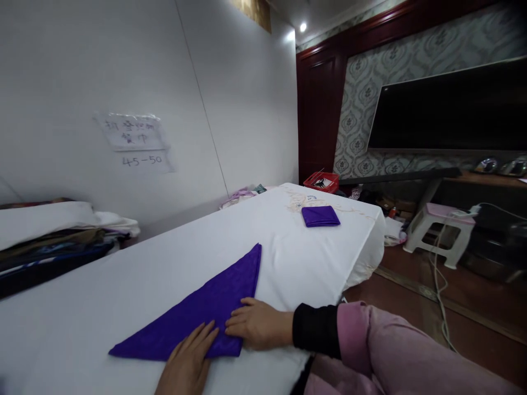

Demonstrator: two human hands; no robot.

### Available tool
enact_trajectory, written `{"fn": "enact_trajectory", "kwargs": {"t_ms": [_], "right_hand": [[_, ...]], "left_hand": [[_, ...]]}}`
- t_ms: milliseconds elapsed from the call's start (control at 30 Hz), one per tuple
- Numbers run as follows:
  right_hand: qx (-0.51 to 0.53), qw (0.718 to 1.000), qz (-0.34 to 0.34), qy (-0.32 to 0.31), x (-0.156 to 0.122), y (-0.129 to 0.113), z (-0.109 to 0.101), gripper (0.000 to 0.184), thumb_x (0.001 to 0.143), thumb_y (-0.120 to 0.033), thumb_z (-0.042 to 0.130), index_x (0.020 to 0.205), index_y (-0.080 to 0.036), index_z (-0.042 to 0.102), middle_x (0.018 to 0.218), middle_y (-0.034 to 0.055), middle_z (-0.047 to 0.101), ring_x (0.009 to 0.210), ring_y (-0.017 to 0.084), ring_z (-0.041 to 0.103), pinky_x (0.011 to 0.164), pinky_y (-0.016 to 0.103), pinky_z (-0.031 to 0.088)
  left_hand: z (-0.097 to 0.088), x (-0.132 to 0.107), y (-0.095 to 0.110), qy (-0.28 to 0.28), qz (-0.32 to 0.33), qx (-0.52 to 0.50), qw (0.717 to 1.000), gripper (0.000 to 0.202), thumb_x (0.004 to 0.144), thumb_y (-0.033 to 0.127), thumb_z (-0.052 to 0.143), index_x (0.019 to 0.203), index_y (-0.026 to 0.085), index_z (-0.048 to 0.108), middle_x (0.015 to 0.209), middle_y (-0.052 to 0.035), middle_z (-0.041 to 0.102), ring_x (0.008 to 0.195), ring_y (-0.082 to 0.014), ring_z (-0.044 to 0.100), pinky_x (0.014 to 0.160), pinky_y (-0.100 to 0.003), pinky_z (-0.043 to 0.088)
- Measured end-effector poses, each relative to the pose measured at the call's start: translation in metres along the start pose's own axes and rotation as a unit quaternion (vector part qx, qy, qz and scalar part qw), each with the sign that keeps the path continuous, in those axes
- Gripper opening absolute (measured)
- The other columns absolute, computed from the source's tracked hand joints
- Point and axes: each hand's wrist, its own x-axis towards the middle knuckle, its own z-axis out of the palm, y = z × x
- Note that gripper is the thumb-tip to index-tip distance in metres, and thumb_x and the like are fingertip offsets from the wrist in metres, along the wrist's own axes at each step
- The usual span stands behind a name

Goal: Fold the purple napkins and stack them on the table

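A purple cloth napkin (201,307), folded into a triangle, lies flat on the white-covered table (132,307). One long point reaches left and another points away toward the far side. My left hand (189,356) rests on its near edge, fingers stretched out over the fabric. On its right part lies my right hand (259,325), palm down with the fingers extended. Neither hand grips the cloth. Farther along the table sits a second purple cloth (320,216), folded into a small rectangular packet.
Stacked folded fabrics (53,236) stand at the left by the pale wall. A red basket (321,182) is past the table's far end. On the right are a white-and-pink stool (442,230) and a hanging white cable (438,280). A handwritten sign (135,134) is on the wall.
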Motion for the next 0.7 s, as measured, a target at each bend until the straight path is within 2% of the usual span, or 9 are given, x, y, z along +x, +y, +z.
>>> {"fn": "enact_trajectory", "kwargs": {"t_ms": [167, 300, 433, 533, 600, 700], "right_hand": [[-0.042, 0.998, -0.053, -0.001, -0.004, 0.01, 0.006, 0.031, 0.089, -0.022, 0.043, 0.118, -0.02, 0.052, 0.128, 0.004, 0.055, 0.12, 0.017, 0.044, 0.105, 0.038, 0.018], [-0.046, 0.993, -0.105, -0.041, -0.021, 0.043, -0.008, 0.035, 0.086, -0.02, 0.047, 0.12, -0.025, 0.053, 0.13, 0.0021, 0.054, 0.124, 0.017, 0.041, 0.107, 0.041, 0.014], [-0.046, 0.998, -0.032, -0.038, -0.044, 0.078, -0.027, 0.038, 0.083, -0.016, 0.049, 0.119, -0.026, 0.056, 0.128, 0.0033, 0.055, 0.127, 0.02, 0.037, 0.104, 0.044, 0.019], [-0.035, 0.999, 0.005, -0.034, -0.059, 0.087, -0.031, 0.041, 0.082, -0.013, 0.048, 0.119, -0.027, 0.056, 0.129, 0.0035, 0.055, 0.127, 0.021, 0.036, 0.103, 0.045, 0.022], [-0.022, 0.999, 0.01, -0.029, -0.065, 0.086, -0.028, 0.042, 0.081, -0.012, 0.048, 0.12, -0.025, 0.057, 0.13, 0.004, 0.054, 0.128, 0.022, 0.035, 0.102, 0.043, 0.025], [0.004, 1.0, 0.019, -0.008, -0.072, 0.082, -0.021, 0.043, 0.081, -0.01, 0.045, 0.12, -0.022, 0.057, 0.131, 0.0053, 0.052, 0.128, 0.021, 0.036, 0.101, 0.04, 0.029]], "left_hand": [[-0.02, -0.017, 0.03, -0.052, -0.062, 0.034, 0.996, 0.054, 0.078, 0.013, 0.039, 0.13, 0.027, 0.046, 0.14, 0.0029, 0.039, 0.131, -0.0187, 0.035, 0.106, -0.038, 0.033], [-0.027, -0.012, 0.07, -0.047, -0.069, 0.042, 0.996, 0.05, 0.082, 0.011, 0.035, 0.129, 0.023, 0.048, 0.14, -0.0006, 0.042, 0.129, -0.0209, 0.038, 0.103, -0.039, 0.035], [-0.027, -0.001, 0.101, -0.015, -0.036, 0.014, 0.999, 0.05, 0.085, 0.009, 0.029, 0.128, 0.023, 0.049, 0.138, -0.0032, 0.045, 0.126, -0.0207, 0.041, 0.1, -0.041, 0.037], [-0.023, -0.002, 0.095, -0.008, -0.06, 0.007, 0.998, 0.054, 0.082, 0.005, 0.031, 0.131, 0.023, 0.046, 0.138, -0.0034, 0.046, 0.127, -0.0193, 0.041, 0.102, -0.04, 0.036], [-0.015, -0.009, 0.078, -0.012, -0.086, 0.008, 0.996, 0.058, 0.077, 0.002, 0.034, 0.131, 0.022, 0.046, 0.139, -0.0036, 0.044, 0.128, -0.0189, 0.039, 0.104, -0.039, 0.034], [-0.002, -0.026, 0.047, -0.01, -0.09, 0.008, 0.996, 0.058, 0.075, 0.005, 0.039, 0.132, 0.019, 0.045, 0.141, -0.004, 0.04, 0.131, -0.0194, 0.035, 0.107, -0.039, 0.031]]}}
